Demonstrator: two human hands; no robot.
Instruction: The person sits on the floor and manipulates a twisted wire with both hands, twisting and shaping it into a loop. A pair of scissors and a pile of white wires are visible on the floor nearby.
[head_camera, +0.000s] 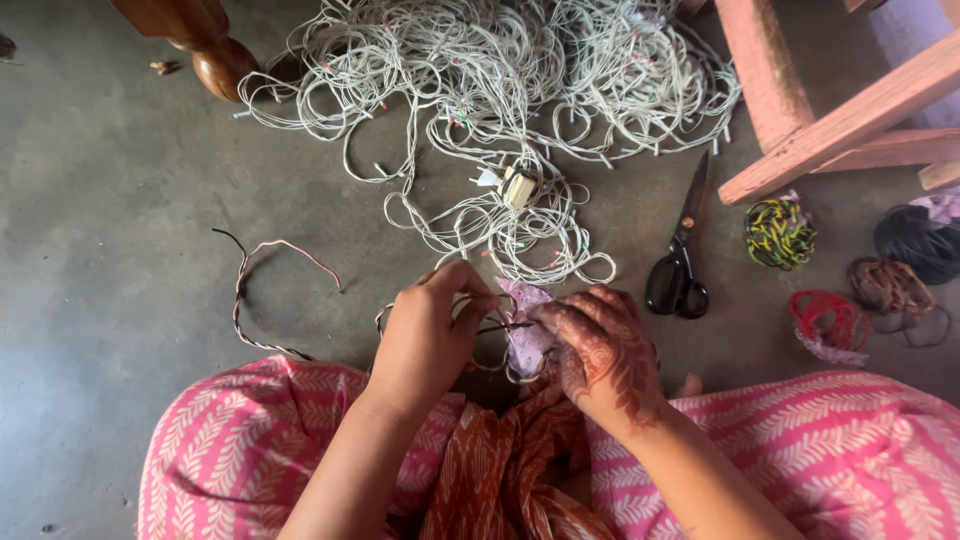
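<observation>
My left hand (430, 330) and my right hand (605, 350) meet just above my lap on the grey floor. Both pinch a small coil of pale wire (500, 350) with a dark strand running between the fingers. A scrap of pale lilac cloth (525, 325) lies under the coil, against my right fingers. My right hand bears dark henna patterns. My knees, in pink patterned cloth (840, 450), frame the hands.
A big tangle of white wire (490, 90) spreads across the floor ahead, with a small white reel (518, 186) in it. Black scissors (680, 255) lie to the right. Coloured wire bundles (780, 232) (828, 322) sit by a pink wooden frame (850, 120). A twisted strand (245, 290) lies left.
</observation>
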